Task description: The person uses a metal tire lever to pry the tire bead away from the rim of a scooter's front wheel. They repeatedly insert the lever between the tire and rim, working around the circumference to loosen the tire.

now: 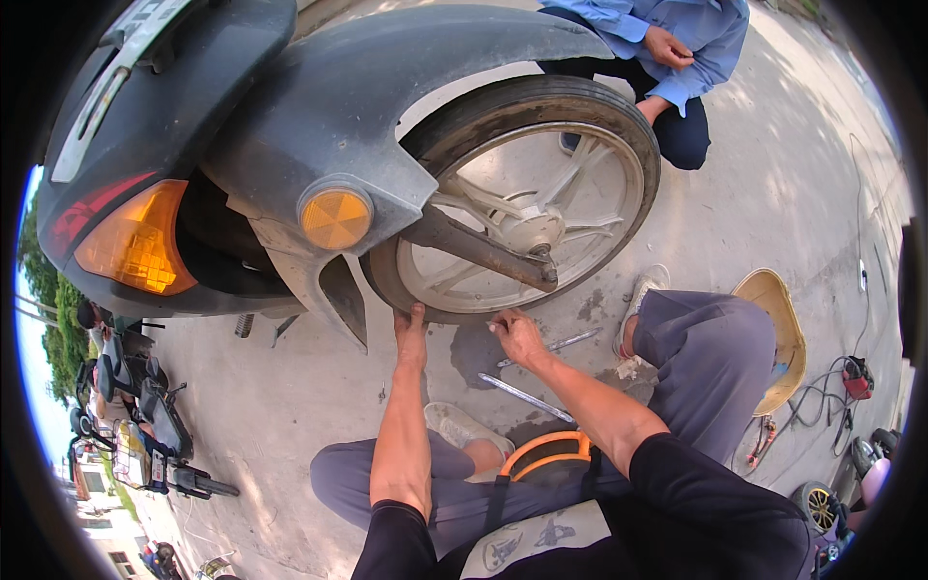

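A motorbike's wheel with pale spokes (474, 205) and a black tyre (541, 101) stands in front of me. My left hand (411, 338) is at the tyre's lower left edge, thumb up, its fingers apparently curled around the rubber. To its right, just below the tyre, is my right hand (519, 336), with fingers bent and pinched together; whatever lies between them is too small to make out. Two metal bars, probably tyre levers, lie on the ground near my right forearm: a nearer lever (527, 397) and a farther lever (570, 342).
The grey mudguard (387, 68) and an orange reflector (334, 217) overhang the wheel at left. Beyond the wheel crouches a person in a blue shirt (710, 43). A yellowish basin (788, 329) and a red device with a cable (856, 378) are at right. Parked motorbikes (159, 406) stand far left.
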### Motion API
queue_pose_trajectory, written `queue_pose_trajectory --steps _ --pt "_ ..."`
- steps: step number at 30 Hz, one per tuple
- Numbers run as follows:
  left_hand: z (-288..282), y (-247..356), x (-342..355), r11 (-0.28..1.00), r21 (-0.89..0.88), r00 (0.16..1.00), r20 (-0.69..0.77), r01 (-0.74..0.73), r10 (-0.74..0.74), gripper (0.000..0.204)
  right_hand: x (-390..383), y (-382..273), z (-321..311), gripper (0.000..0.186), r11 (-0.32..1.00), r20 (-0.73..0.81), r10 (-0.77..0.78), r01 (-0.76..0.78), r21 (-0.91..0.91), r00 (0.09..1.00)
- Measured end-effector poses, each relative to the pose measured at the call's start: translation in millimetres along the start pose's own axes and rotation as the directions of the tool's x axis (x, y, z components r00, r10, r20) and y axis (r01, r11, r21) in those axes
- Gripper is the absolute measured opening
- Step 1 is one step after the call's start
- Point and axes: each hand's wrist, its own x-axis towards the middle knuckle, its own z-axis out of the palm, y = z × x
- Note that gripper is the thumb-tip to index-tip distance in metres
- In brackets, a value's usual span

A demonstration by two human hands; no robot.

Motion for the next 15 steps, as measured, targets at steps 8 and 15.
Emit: queue_pose_trajectory --steps 8,15 --pt "18 -3 -23 0.999 -0.028 0.989 -0.145 -0.017 0.013 0.092 -6 101 -22 0.045 0.759 -0.165 0.586 -0.467 0.454 0.793" --pt "35 69 -23 0.842 0.471 0.926 -0.121 -0.263 0.357 0.1 62 104 -106 0.054 0.638 -0.416 0.72 -0.294 0.712 0.555"
